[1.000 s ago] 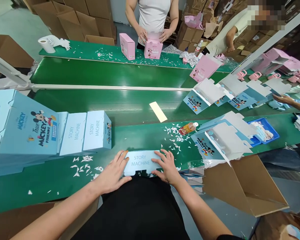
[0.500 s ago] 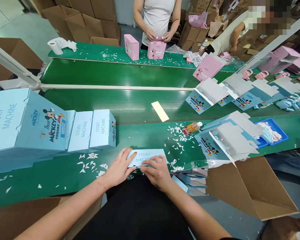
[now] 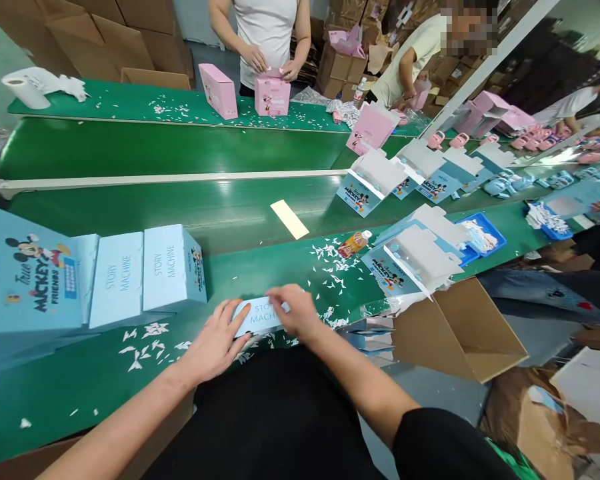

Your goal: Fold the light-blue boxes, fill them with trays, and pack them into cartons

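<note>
A light blue carton (image 3: pixel 260 317) lettered "STORY MACHINE" stands at the near edge of the green bench, its narrow lettered face up. My left hand (image 3: pixel 217 339) grips its left end, thumb on the near side and fingers on top. My right hand (image 3: pixel 296 312) is at the right end, with bent fingers against the carton's top and covering part of the lettering. Small white paper scraps (image 3: pixel 147 343) lie left of my left hand. More blue cartons (image 3: pixel 170 267) stand in a row to the left.
A drink bottle (image 3: pixel 354 245) lies on the bench among scraps. Open blue boxes (image 3: pixel 405 260) stand right, by a blue tray (image 3: pixel 497 243). A cream card strip (image 3: pixel 290 220) lies on the belt. Across it, a person (image 3: pixel 265 40) handles a pink box (image 3: pixel 271 97). A brown carton (image 3: pixel 460 330) sits below, right.
The view has swung to the right, so things sit further left. My right hand has lifted from lying across the carton's top, and its fingers are now bent at the right end.
</note>
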### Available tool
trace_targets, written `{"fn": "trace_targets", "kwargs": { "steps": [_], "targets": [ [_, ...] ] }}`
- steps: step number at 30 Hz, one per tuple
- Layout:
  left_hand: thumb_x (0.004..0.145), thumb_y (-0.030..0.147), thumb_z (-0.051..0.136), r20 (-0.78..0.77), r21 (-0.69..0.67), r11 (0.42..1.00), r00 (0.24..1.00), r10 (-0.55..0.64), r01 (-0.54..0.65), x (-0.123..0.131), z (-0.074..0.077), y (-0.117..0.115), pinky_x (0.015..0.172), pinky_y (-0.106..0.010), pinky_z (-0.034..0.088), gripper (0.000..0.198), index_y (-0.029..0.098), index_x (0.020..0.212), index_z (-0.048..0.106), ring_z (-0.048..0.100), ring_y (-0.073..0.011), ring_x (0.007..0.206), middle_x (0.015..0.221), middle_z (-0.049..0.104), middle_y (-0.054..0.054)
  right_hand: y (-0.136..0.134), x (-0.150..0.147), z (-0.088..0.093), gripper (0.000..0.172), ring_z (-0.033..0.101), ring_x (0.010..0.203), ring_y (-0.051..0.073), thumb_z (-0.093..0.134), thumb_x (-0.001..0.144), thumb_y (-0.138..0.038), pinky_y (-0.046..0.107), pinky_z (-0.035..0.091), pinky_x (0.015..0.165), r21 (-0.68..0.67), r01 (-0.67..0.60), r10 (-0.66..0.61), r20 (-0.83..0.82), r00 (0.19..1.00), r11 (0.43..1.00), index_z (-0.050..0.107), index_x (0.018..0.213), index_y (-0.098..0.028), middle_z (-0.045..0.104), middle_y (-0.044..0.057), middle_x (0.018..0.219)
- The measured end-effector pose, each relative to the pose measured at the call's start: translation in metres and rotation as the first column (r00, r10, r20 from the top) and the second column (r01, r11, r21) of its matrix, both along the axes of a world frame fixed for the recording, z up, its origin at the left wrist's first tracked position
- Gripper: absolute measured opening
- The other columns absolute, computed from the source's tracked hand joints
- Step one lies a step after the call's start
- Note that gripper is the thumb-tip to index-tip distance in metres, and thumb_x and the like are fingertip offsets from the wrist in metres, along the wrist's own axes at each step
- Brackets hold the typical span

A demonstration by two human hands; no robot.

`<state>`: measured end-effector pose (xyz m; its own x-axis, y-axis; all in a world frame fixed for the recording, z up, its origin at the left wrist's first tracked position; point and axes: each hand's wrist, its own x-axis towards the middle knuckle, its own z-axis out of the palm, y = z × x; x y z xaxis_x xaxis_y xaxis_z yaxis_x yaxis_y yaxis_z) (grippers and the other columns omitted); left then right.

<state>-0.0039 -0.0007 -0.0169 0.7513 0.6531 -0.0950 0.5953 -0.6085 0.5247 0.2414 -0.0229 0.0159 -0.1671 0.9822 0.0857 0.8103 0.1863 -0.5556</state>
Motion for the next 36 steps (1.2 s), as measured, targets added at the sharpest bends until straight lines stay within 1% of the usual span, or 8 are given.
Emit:
{"fn": "trace_targets", "kwargs": {
  "steps": [4, 7, 10, 13, 17, 23, 31, 36],
  "targets": [
    [0.099, 0.044, 0.035, -0.094, 0.065, 0.989, 0.988, -0.124, 0.13, -0.003, 0.005, 0.005, 0.101, -0.052, 0.041, 0.059, 0.021, 0.153, 0.03, 0.034, -0.0378, 0.136, 0.153, 0.036, -0.017, 0.017, 0.083, 0.012, 0.041, 0.053, 0.115, 0.035, 0.045, 0.094, -0.017, 0.056, 0.044, 0.096, 0.026, 0.293, -0.293, 0.199, 0.935, 0.956, 0.059, 0.133, -0.017, 0.059, 0.019, 0.127],
    [0.099, 0.042, 0.033, -0.152, 0.093, 0.976, 0.972, -0.181, 0.197, -0.002, 0.008, 0.008, 0.104, -0.056, 0.035, 0.059, 0.018, 0.152, 0.032, 0.035, -0.0393, 0.134, 0.154, 0.036, -0.018, 0.006, 0.11, 0.014, 0.045, 0.036, 0.136, 0.042, 0.054, 0.093, -0.024, 0.066, 0.031, 0.108, -0.004, 0.18, -0.173, 0.257, 0.951, 0.984, 0.056, 0.137, -0.015, 0.042, 0.02, 0.149],
    [0.098, 0.042, 0.036, -0.115, 0.099, 0.973, 0.973, -0.198, 0.209, -0.001, 0.007, 0.01, 0.11, -0.059, 0.028, 0.058, 0.023, 0.153, 0.031, 0.036, -0.0387, 0.133, 0.154, 0.036, -0.016, -0.019, 0.098, 0.015, 0.051, 0.033, 0.143, 0.033, 0.054, 0.096, -0.036, 0.056, 0.033, 0.114, -0.119, -0.181, 0.196, 0.121, 0.973, 0.976, 0.047, 0.146, -0.026, 0.04, 0.009, 0.154],
    [0.098, 0.042, 0.037, -0.051, 0.076, 0.975, 0.977, -0.206, 0.209, -0.003, 0.003, 0.011, 0.111, -0.059, 0.028, 0.056, 0.033, 0.153, 0.031, 0.035, -0.0371, 0.135, 0.156, 0.033, -0.012, -0.039, 0.077, 0.009, 0.053, 0.033, 0.144, 0.032, 0.061, 0.093, -0.045, 0.055, 0.032, 0.115, -0.185, -0.337, 0.356, 0.085, 0.93, 0.923, 0.049, 0.144, -0.034, 0.043, 0.005, 0.154],
    [0.099, 0.041, 0.039, -0.009, 0.031, 0.974, 0.974, -0.224, 0.225, -0.005, -0.001, 0.012, 0.111, -0.061, 0.031, 0.053, 0.039, 0.151, 0.031, 0.033, -0.0362, 0.137, 0.158, 0.028, -0.009, -0.045, 0.07, -0.008, 0.04, 0.04, 0.139, 0.029, 0.052, 0.099, -0.034, 0.051, 0.038, 0.111, -0.155, -0.376, 0.392, 0.096, 0.915, 0.914, 0.055, 0.139, -0.033, 0.049, 0.004, 0.149],
    [0.098, 0.037, 0.046, 0.078, -0.014, 0.97, 0.967, -0.241, 0.242, -0.01, -0.01, 0.013, 0.112, -0.067, 0.029, 0.051, 0.046, 0.147, 0.036, 0.026, -0.0365, 0.144, 0.164, 0.019, -0.003, -0.047, 0.075, -0.024, 0.043, 0.04, 0.138, 0.029, 0.048, 0.099, -0.025, 0.048, 0.042, 0.104, -0.132, -0.394, 0.411, 0.149, 0.899, 0.91, 0.054, 0.14, -0.037, 0.047, 0.002, 0.151],
    [0.096, 0.03, 0.05, 0.086, 0.024, 0.962, 0.959, -0.272, 0.27, -0.016, -0.023, 0.013, 0.114, -0.067, 0.026, 0.052, 0.046, 0.145, 0.041, 0.021, -0.0381, 0.148, 0.164, 0.019, -0.003, -0.055, 0.072, -0.033, 0.047, 0.035, 0.142, 0.03, 0.049, 0.099, -0.025, 0.049, 0.036, 0.107, -0.14, -0.396, 0.418, 0.201, 0.886, 0.908, 0.048, 0.144, -0.037, 0.038, 0.004, 0.157],
    [0.094, 0.032, 0.053, 0.031, 0.038, 0.96, 0.96, -0.278, 0.277, -0.021, -0.021, 0.014, 0.116, -0.067, 0.023, 0.055, 0.046, 0.146, 0.039, 0.018, -0.0376, 0.15, 0.164, 0.02, -0.001, -0.063, 0.064, -0.037, 0.058, 0.033, 0.143, 0.033, 0.054, 0.095, -0.023, 0.058, 0.021, 0.116, -0.129, -0.365, 0.386, 0.231, 0.893, 0.922, 0.04, 0.149, -0.037, 0.034, 0.005, 0.159]
  ]
}}
